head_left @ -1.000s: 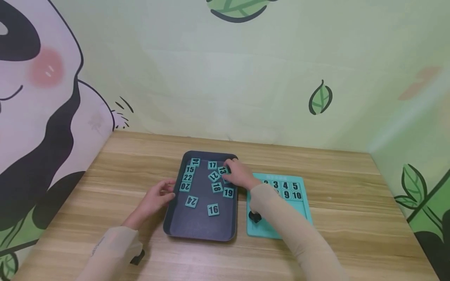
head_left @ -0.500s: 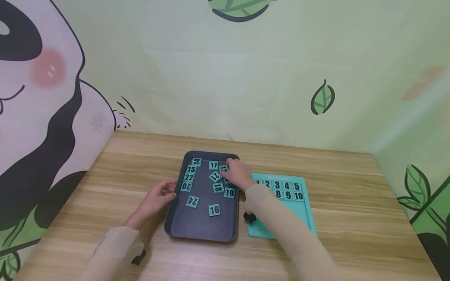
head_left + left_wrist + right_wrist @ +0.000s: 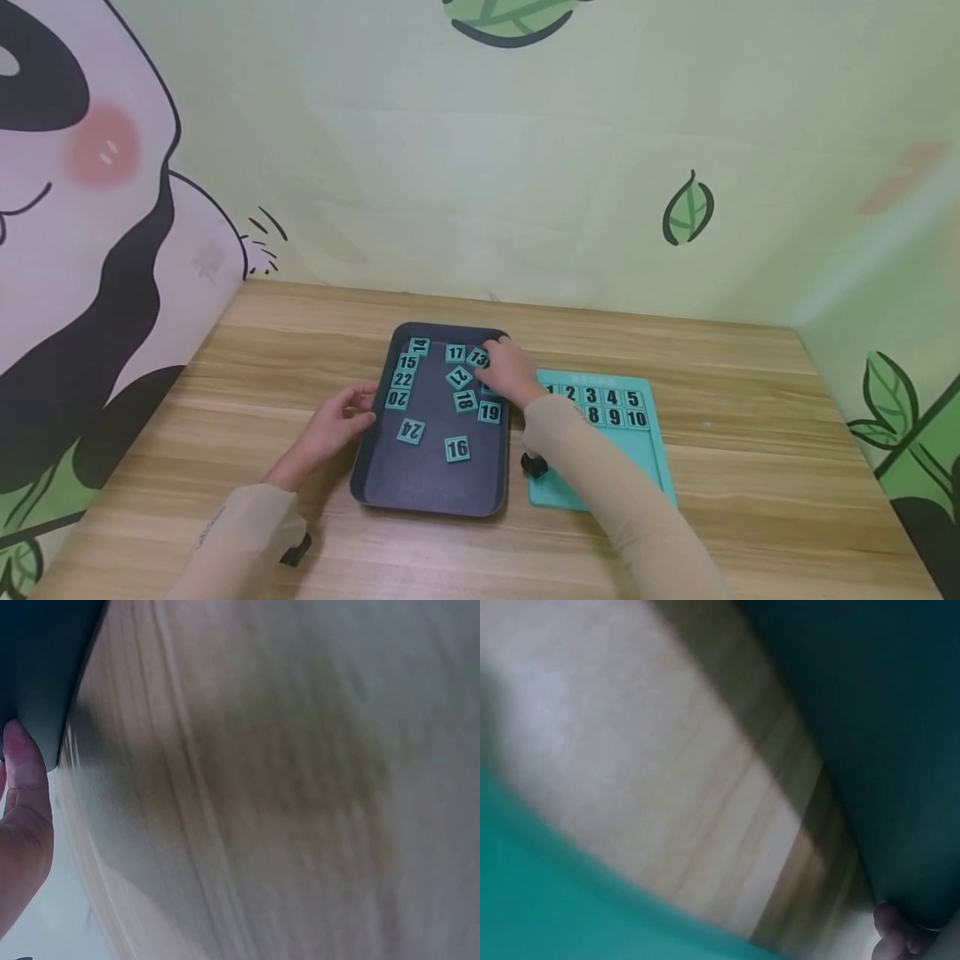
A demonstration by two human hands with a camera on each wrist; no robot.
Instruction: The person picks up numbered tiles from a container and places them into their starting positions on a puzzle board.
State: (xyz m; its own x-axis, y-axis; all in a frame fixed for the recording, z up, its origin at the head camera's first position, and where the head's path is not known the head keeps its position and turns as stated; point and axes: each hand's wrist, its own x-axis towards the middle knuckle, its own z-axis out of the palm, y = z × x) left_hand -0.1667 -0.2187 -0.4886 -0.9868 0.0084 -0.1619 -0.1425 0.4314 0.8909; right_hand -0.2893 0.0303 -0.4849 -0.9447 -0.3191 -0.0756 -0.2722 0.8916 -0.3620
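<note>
A dark tray [image 3: 427,487] holds several teal number tiles. My left hand [image 3: 333,423] rests against its left rim, fingers loosely bent; in the left wrist view its thumb [image 3: 25,761] touches the tray's outer wall [image 3: 45,697]. My right hand [image 3: 510,372] reaches over the upper right rim, thumb and fingers apart, with its fingertips beside the 13 tile [image 3: 477,357]. Another tile [image 3: 487,388] is mostly hidden under that hand. The 19 tile [image 3: 490,412], 18 tile [image 3: 465,402] and 21 tile [image 3: 459,378] lie near it.
Right of the tray, a teal number board [image 3: 633,454] carries two rows of tiles, partly hidden by my right sleeve [image 3: 600,462]. The 16 tile [image 3: 457,449] and 24 tile [image 3: 410,431] lie lower in the tray. A patterned wall [image 3: 480,208] stands behind the wooden table [image 3: 712,400].
Over the last half second, my right fingertips have shifted slightly and the 13 tile shows more fully, tilted. My left hand has stayed at the tray's rim.
</note>
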